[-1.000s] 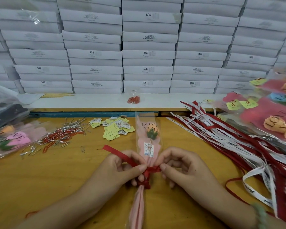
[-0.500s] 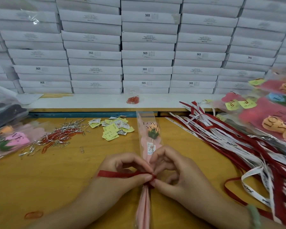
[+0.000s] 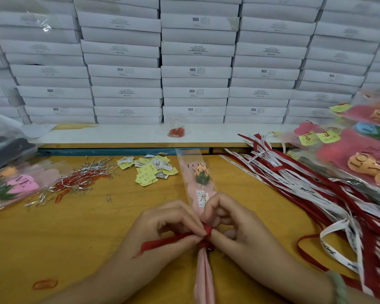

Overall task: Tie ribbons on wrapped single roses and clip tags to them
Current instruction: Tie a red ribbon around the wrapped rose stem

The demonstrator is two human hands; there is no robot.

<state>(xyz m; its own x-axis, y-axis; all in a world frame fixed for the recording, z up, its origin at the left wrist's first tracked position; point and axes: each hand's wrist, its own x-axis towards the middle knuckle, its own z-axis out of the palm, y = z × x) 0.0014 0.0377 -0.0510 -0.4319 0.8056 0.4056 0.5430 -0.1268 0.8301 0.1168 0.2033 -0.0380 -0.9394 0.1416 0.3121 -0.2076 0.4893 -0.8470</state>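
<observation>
Wrapped single rose (image 3: 201, 185): clear sleeve printed "LOVE YOU", pink inner paper, a small sticker low on the front. It lies at the middle of the tabletop (image 3: 75, 238), head toward the far edge and gathered pink tail running off the near edge.

Red ribbon (image 3: 169, 242): knotted round the neck of the sleeve. One flat tail runs out to the left and a small loop stands above the knot.

Left hand (image 3: 167, 224): fingers curled, pinching the ribbon tail right at the knot.

Right hand (image 3: 235, 227): fingers curled, thumb and forefinger closed on the ribbon loop. It touches the left hand, and there is a pale green bracelet (image 3: 338, 288) at the wrist.

Tags (image 3: 149, 170): a loose heap of yellow and white slips just left of the rose head.

Paper clips (image 3: 75, 183): a silver and red scatter toward the left edge. One red clip (image 3: 45, 284) lies apart near the near edge.

Spare ribbons (image 3: 316, 194): a red and white bundle fanned along the right edge.

Further wrapped roses: one stack at the far right corner (image 3: 360, 154) and another at the left edge (image 3: 15, 183).

Small bag of red clips (image 3: 176, 130): on the white ledge beyond the far edge.

White boxes (image 3: 195, 73): stacked in columns behind the ledge.
</observation>
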